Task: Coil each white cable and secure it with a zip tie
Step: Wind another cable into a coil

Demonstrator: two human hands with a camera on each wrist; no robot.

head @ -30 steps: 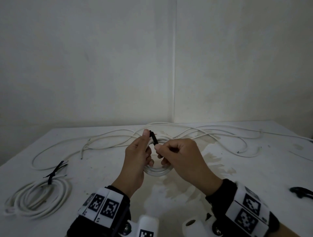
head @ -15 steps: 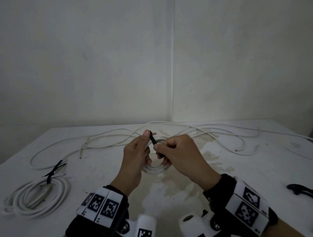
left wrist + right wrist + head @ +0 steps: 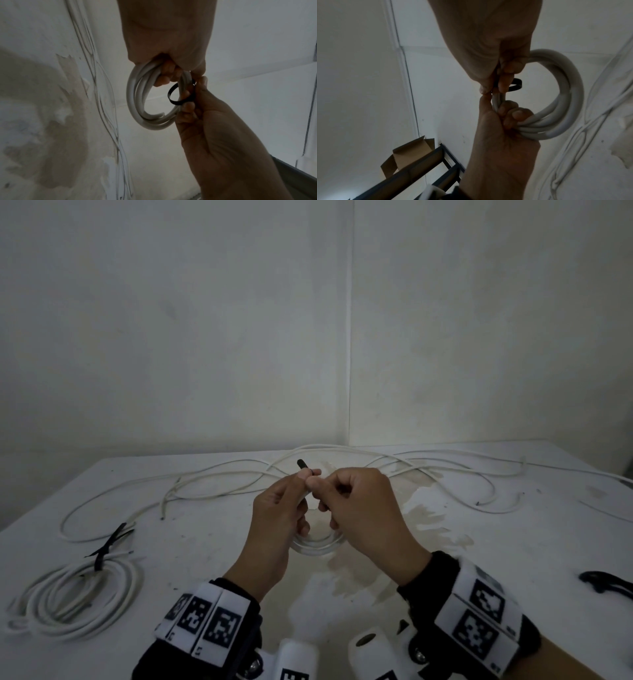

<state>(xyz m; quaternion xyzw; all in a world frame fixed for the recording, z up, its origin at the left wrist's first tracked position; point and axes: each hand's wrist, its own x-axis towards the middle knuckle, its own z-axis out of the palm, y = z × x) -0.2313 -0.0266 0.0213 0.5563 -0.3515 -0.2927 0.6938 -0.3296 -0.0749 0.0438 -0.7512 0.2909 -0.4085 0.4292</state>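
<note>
A small white cable coil (image 3: 137, 108) hangs between both hands above the table (image 3: 445, 577). My left hand (image 3: 294, 491) curls its fingers round the coil's strands (image 3: 539, 129), its thumb pressed against the zip tie. A black zip tie (image 3: 173, 96) loops loosely round one side of the coil. My right hand (image 3: 329, 491) pinches the tie (image 3: 515, 85) between thumb and fingers, close against the left thumb. The tie's black tail (image 3: 302, 464) sticks up above the left thumb. Only the coil's lower arc (image 3: 317, 544) shows in the head view.
A larger tied coil (image 3: 78, 597) with its black tie (image 3: 106, 549) lies at the table's left front. Loose white cables (image 3: 342, 453) sprawl across the far side. Spare black ties (image 3: 603, 583) lie at the right edge. A cardboard box (image 3: 412, 152) sits on a dark rack beyond.
The two hands have drawn closer, thumbs now meeting. The tie's black tail has come out farther above the left thumb. The coil stays held in the same place.
</note>
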